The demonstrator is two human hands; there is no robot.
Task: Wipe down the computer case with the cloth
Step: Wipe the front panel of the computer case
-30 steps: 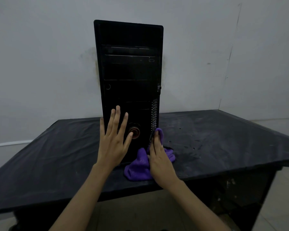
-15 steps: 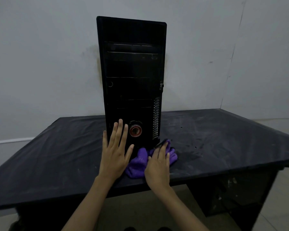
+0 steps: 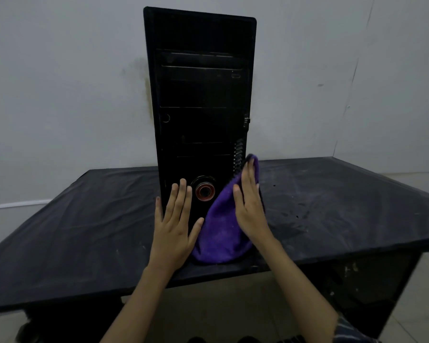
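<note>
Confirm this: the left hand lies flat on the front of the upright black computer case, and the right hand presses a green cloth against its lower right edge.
One detail is wrong: the cloth is purple, not green. The head view shows it. The rest holds: the left hand lies flat on the upright black computer case, and the right hand presses the cloth against its lower right edge.

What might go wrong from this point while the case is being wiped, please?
The tall computer case stands near the table front edge; only the flat left hand steadies it, so it could tip. The cloth, pressed by the right hand, might snag on the side vents.
</note>
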